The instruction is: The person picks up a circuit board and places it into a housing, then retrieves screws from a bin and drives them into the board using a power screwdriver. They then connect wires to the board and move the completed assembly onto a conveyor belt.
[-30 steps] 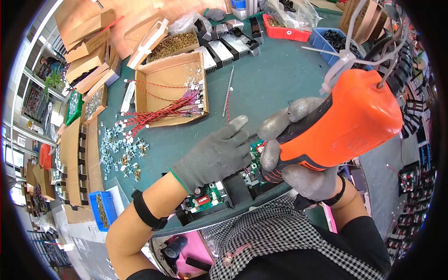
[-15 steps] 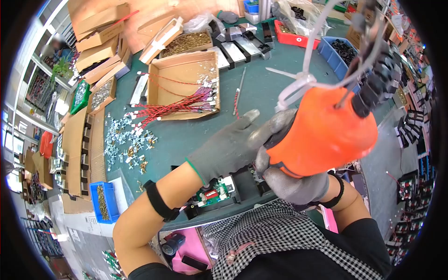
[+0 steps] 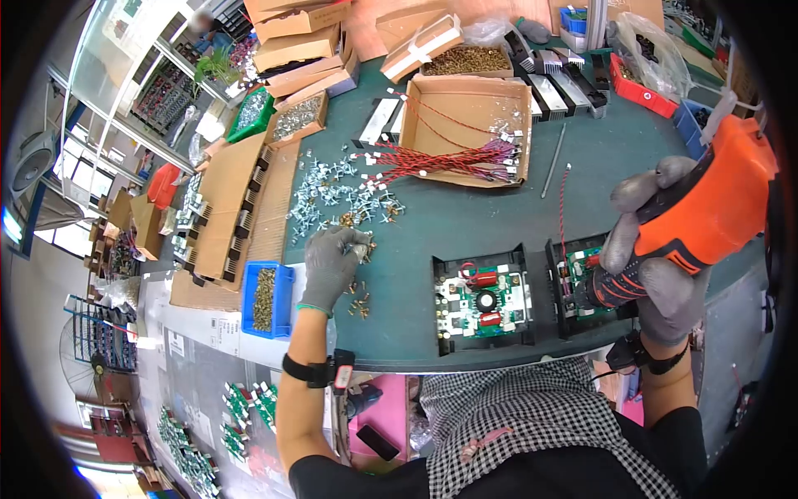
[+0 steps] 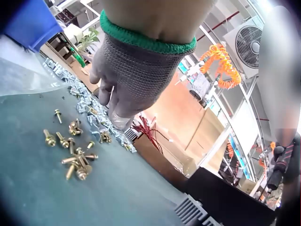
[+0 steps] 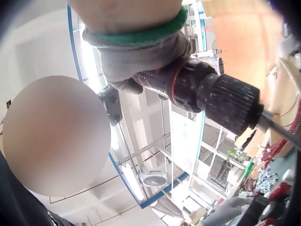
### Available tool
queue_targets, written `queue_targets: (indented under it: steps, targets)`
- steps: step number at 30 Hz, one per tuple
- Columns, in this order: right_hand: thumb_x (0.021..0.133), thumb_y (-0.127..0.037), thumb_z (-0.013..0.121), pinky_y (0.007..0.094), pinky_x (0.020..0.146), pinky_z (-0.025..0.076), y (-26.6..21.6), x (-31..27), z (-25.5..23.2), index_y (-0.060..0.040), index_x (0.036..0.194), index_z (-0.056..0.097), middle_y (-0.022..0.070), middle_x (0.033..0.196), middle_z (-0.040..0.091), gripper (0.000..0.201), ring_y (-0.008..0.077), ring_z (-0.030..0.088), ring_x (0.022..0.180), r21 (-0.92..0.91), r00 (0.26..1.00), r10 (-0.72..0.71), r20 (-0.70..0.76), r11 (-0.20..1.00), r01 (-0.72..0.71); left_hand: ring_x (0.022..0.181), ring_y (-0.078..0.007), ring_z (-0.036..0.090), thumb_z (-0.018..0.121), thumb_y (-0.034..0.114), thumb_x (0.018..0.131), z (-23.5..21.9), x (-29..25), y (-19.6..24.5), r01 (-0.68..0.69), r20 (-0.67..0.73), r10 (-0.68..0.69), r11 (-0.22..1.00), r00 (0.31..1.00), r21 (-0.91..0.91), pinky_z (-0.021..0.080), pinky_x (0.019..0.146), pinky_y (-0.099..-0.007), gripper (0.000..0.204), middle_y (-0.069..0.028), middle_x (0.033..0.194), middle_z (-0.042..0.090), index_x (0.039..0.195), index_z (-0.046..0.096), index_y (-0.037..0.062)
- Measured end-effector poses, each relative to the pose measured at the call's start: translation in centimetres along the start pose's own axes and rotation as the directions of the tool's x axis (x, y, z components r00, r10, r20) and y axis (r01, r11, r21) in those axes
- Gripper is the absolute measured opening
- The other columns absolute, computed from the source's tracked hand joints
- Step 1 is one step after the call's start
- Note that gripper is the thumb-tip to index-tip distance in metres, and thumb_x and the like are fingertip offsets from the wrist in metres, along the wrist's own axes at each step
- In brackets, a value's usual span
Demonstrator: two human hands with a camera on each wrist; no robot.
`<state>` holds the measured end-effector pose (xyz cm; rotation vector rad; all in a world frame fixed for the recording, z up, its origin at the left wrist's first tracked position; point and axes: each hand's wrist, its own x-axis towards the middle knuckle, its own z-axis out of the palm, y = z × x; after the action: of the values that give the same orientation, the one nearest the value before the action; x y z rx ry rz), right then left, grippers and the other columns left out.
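My gloved left hand (image 3: 331,264) reaches palm down to the near edge of a pile of silver metal clips (image 3: 324,200), where brass screws (image 4: 77,157) lie loose. Its fingers bend downward in the left wrist view, fingertips right at the pieces; I cannot tell whether they pinch one. My gloved right hand (image 3: 669,299) grips an orange-and-black electric screwdriver (image 3: 706,200). The tool's black nose (image 5: 230,103) and metal bit show in the right wrist view. Beneath the nose in the head view is a green circuit board (image 3: 578,266) in a black housing, partly hidden. Another circuit board (image 3: 486,303) sits left of it.
A cardboard box (image 3: 465,125) of red-and-black wires stands behind the boards. A thin metal rod (image 3: 554,160) lies right of it. A blue bin (image 3: 285,299) of brass screws sits at the left table edge. Heatsinks (image 3: 553,96) and a red bin (image 3: 640,91) line the back.
My left hand has moved left from beside the screwdriver to the clips and brass screws. My right hand keeps hold of the screwdriver. The head view has turned left, uncovering both boards.
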<state>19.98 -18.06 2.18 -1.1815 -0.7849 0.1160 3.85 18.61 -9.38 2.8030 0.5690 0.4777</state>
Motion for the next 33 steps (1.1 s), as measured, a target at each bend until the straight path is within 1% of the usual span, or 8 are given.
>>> queue_targets:
  steps: [5, 14, 17, 22, 26, 29, 32, 33]
  targets:
    - [0.072, -0.019, 0.082, 0.0255, 0.057, 0.057, -0.7, -0.1, 1.3, -0.0005, 0.125, 0.038, 0.0178, 0.108, 0.060, 0.071, 0.0167, 0.067, 0.069, 0.000, 0.999, 0.002, -0.046, 1.000, -0.002, 0.097, -0.0272, 0.059, 0.076, 0.022, 0.073, 0.0, 0.3, 0.6, 0.019, 0.088, -0.025, 0.997, 0.996, 0.068, 0.040, 0.094, -0.0405, 0.017, -0.0046, 0.091, 0.068, 0.089, 0.076, 0.0174]
    - [0.072, -0.015, 0.079, 0.0278, 0.057, 0.059, -1.0, 0.7, 3.7, 0.0010, 0.127, 0.036, 0.0190, 0.105, 0.059, 0.071, 0.0181, 0.067, 0.067, 0.076, 1.000, -0.003, 0.006, 0.997, 0.003, 0.098, -0.0273, 0.058, 0.073, 0.021, 0.077, 2.4, 0.6, 1.0, -0.023, 0.098, -0.006, 0.955, 0.995, 0.296, 0.037, 0.101, -0.0443, 0.010, -0.0026, 0.090, 0.067, 0.087, 0.075, 0.0180]
    - [0.072, -0.010, 0.076, 0.0291, 0.058, 0.060, -1.4, 1.3, 4.0, 0.0014, 0.127, 0.035, 0.0196, 0.105, 0.059, 0.070, 0.0191, 0.068, 0.068, 0.133, 0.996, -0.060, 0.071, 0.990, 0.050, 0.099, -0.0269, 0.058, 0.071, 0.020, 0.079, 2.4, 0.3, 1.1, -0.110, 0.111, 0.079, 0.947, 0.991, 0.302, 0.040, 0.099, -0.0437, 0.009, -0.0027, 0.091, 0.067, 0.087, 0.075, 0.0181]
    - [0.073, -0.003, 0.072, 0.0304, 0.059, 0.060, -1.7, 1.5, 4.0, 0.0011, 0.128, 0.034, 0.0204, 0.107, 0.059, 0.067, 0.0207, 0.070, 0.071, 0.190, 0.984, -0.119, 0.130, 0.977, 0.093, 0.096, -0.0250, 0.060, 0.071, 0.019, 0.080, 2.3, 0.6, 0.5, -0.100, 0.153, 0.054, 0.943, 0.987, 0.316, 0.044, 0.093, -0.0389, 0.011, -0.0039, 0.091, 0.068, 0.091, 0.074, 0.0166]
    - [0.073, -0.004, 0.072, 0.0317, 0.060, 0.060, -2.6, 0.8, 4.8, 0.0002, 0.130, 0.033, 0.0207, 0.111, 0.059, 0.069, 0.0215, 0.070, 0.071, 0.153, 0.998, -0.015, 0.067, 0.988, 0.004, 0.093, -0.0250, 0.061, 0.069, 0.016, 0.081, 2.4, 0.7, 0.2, -0.141, 0.153, 0.093, 0.929, 0.984, 0.342, 0.046, 0.089, -0.0404, 0.010, -0.0053, 0.089, 0.068, 0.090, 0.070, 0.0116]
    - [0.075, -0.007, 0.072, 0.0324, 0.060, 0.060, -2.3, 1.0, 4.3, -0.0012, 0.132, 0.033, 0.0199, 0.116, 0.058, 0.070, 0.0222, 0.070, 0.074, 0.203, 0.992, -0.071, 0.101, 0.978, 0.050, 0.091, -0.0259, 0.063, 0.069, 0.015, 0.082, 1.8, -0.5, 2.3, -0.028, 0.001, 0.029, 0.985, 1.000, 0.167, 0.045, 0.091, -0.0415, 0.018, -0.0075, 0.088, 0.068, 0.099, 0.064, 0.0084]
    - [0.078, -0.011, 0.072, 0.0331, 0.059, 0.058, -1.5, 1.4, 3.1, -0.0025, 0.137, 0.031, 0.0188, 0.123, 0.055, 0.073, 0.0230, 0.070, 0.078, 0.331, 0.963, -0.218, 0.160, 0.931, 0.156, 0.085, -0.0278, 0.066, 0.070, 0.014, 0.083, -1.1, -2.9, 7.6, 0.047, -0.035, -0.068, 0.904, 0.997, -0.425, 0.045, 0.091, -0.0431, 0.030, -0.0102, 0.087, 0.067, 0.109, 0.056, 0.0069]
    - [0.079, -0.012, 0.072, 0.0334, 0.059, 0.058, -1.3, 1.6, 2.9, -0.0028, 0.139, 0.031, 0.0185, 0.125, 0.054, 0.074, 0.0233, 0.070, 0.079, 0.378, 0.946, -0.273, 0.176, 0.906, 0.191, 0.081, -0.0278, 0.065, 0.071, 0.011, 0.082, -1.8, -3.9, 9.3, -0.042, -0.089, 0.000, 0.885, 0.996, -0.465, 0.048, 0.089, -0.0434, 0.033, -0.0092, 0.086, 0.067, 0.111, 0.057, 0.0065]
